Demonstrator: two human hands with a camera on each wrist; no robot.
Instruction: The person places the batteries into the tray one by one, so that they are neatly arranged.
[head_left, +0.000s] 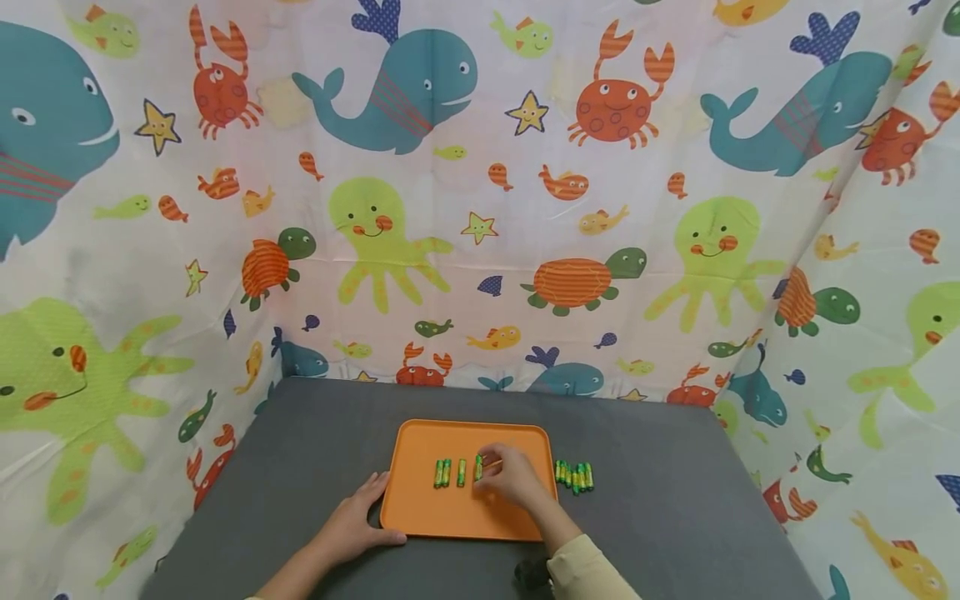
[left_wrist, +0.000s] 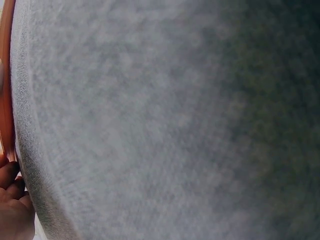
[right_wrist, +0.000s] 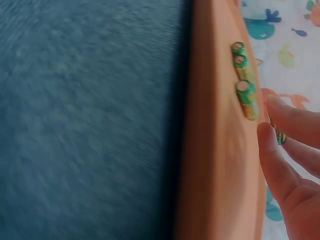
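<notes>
An orange tray (head_left: 420,517) lies on the grey table. My left hand (head_left: 351,518) holds its near left corner, thumb at the front edge and fingers along the left side; part of a hand (left_wrist: 16,215) shows by the rim in the left wrist view. Over the tray, my right hand (head_left: 510,477) pinches a small green-and-yellow battery (head_left: 478,468), partly hidden by the fingers in the right wrist view. Left of it, a single battery (head_left: 461,472) stands apart from a side-by-side pair of batteries (head_left: 442,473).
Several more batteries (head_left: 575,476) lie in an uneven row on the table, just beyond the tray's right edge. A dark object (head_left: 531,573) is by the right sleeve. A curtain (head_left: 465,333) printed with sea animals surrounds the table at the back and sides.
</notes>
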